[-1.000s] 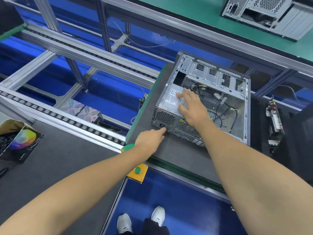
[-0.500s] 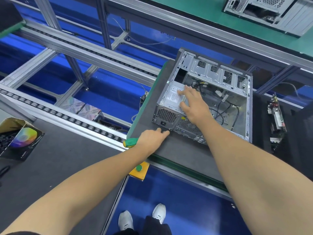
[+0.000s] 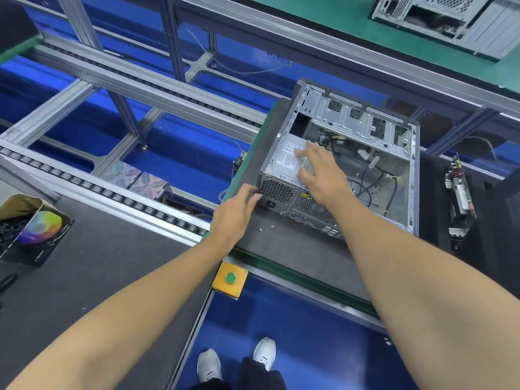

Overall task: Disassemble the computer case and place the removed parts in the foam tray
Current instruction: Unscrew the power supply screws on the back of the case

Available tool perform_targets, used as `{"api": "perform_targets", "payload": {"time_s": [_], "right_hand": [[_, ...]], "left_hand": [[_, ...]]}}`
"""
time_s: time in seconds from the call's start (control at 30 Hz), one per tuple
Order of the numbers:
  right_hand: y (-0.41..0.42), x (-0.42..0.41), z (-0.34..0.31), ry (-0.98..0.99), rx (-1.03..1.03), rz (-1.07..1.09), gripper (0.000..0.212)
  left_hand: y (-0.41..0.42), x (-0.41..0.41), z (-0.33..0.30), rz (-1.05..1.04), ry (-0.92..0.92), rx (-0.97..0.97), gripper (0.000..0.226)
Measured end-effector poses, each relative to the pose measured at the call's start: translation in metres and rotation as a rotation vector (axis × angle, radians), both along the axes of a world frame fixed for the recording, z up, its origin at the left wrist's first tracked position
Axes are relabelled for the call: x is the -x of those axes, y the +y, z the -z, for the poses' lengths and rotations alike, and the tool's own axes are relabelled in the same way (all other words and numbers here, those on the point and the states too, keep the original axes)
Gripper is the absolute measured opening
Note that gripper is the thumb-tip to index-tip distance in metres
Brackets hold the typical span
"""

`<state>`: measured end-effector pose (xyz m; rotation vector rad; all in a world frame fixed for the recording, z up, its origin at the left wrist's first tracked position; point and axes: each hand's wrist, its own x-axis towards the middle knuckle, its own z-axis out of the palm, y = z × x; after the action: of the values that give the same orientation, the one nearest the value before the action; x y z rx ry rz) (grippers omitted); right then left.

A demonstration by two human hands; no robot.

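Note:
The open computer case (image 3: 363, 119) lies on its side on a dark mat (image 3: 295, 249). Its grey power supply (image 3: 284, 161) sits in the near left corner, and loose black cables (image 3: 365, 175) lie inside. My right hand (image 3: 320, 173) rests flat on top of the power supply with fingers spread. The straight fingertips of my left hand (image 3: 235, 212) touch the case's rear left corner beside the power supply grille. Two small screws (image 3: 266, 228) lie on the mat just in front of the case. The dark foam tray (image 3: 501, 209) is to the right of the case and holds a circuit card (image 3: 461, 201).
A yellow box with a green button (image 3: 230, 278) hangs at the bench edge. Roller conveyor rails (image 3: 112, 190) run to the left over a blue floor. A cardboard box (image 3: 31, 226) sits at far left. Another case (image 3: 450, 18) stands on the green bench behind.
My left hand moved from the front of the power supply to the case's rear left corner. Two screws now show on the mat. My right hand stayed on the power supply.

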<state>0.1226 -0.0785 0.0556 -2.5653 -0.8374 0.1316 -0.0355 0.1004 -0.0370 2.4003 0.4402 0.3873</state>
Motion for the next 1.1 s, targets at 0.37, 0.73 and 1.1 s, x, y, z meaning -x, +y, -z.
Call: {"api": "perform_targets", "payload": {"time_s": [0.37, 0.73, 1.1], "right_hand": [[0.0, -0.001, 0.001, -0.012, 0.009, -0.005, 0.046], [0.0, -0.003, 0.003, -0.006, 0.014, -0.006, 0.048], [-0.001, -0.002, 0.003, 0.002, -0.005, -0.01, 0.046]], "left_hand": [[-0.006, 0.004, 0.005, -0.057, -0.497, 0.49, 0.012], [0.002, 0.013, 0.034, -0.125, -0.217, 0.526, 0.022], [0.003, 0.012, 0.038, 0.106, 0.206, 0.373, 0.026]]}}
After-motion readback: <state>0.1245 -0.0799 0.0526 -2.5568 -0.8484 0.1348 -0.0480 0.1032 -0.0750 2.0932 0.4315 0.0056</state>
